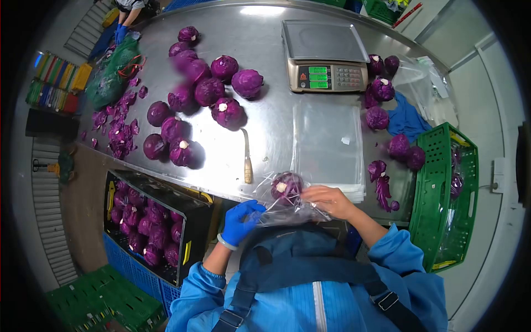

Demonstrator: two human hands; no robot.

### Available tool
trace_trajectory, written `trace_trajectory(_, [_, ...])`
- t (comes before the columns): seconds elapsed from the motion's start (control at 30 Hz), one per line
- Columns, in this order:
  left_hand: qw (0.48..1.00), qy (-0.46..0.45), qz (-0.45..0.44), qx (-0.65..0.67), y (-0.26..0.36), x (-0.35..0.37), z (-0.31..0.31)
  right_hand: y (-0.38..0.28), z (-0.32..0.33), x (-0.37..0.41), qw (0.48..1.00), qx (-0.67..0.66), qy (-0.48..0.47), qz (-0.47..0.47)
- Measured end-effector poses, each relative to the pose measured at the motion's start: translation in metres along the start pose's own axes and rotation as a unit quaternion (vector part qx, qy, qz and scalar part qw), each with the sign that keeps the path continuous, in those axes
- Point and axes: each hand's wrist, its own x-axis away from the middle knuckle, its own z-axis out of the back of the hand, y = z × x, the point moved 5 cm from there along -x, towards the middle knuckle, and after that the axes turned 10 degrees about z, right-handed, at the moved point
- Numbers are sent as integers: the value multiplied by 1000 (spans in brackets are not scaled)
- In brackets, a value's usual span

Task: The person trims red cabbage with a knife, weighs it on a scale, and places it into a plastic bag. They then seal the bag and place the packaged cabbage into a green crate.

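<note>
A red cabbage [286, 187], its pale stem end facing up, sits inside a clear plastic bag [293, 214] at the table's front edge. My left hand [241, 221], in a blue glove, is closed on the bag's left side. On the other side my bare right hand [331, 202] has its fingers against the cabbage and holds the bag's film. A curved knife with a wooden handle [248, 170] lies just beyond my left hand. Flat clear bags [327, 145] are stacked past my right hand.
Several loose cabbages [210, 92] lie left of a digital scale [326, 61]; others line its right. A green crate [447, 188] stands at right, a black crate of cabbages [191, 224] at left. Trimmed leaves [120, 133] lie near a green net [113, 77]. Another person's gloved hands [120, 34] show far left.
</note>
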Motion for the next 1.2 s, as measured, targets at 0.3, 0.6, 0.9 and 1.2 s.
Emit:
trace_trajectory(0.3, [931, 54, 264, 245, -49, -24, 7, 50, -8, 15, 872, -95, 198, -437])
trace_trajectory(0.6, [858, 129, 379, 321, -93, -26, -13, 24, 26, -6, 847, 316, 346, -250])
trace_trajectory(0.9, [952, 242, 186, -11, -73, -29, 16, 62, -51, -67, 913, 302, -258, -93])
trace_trajectory(1.2, [896, -74, 386, 207, -60, -94, -58, 126, -29, -34, 950, -44, -78, -298])
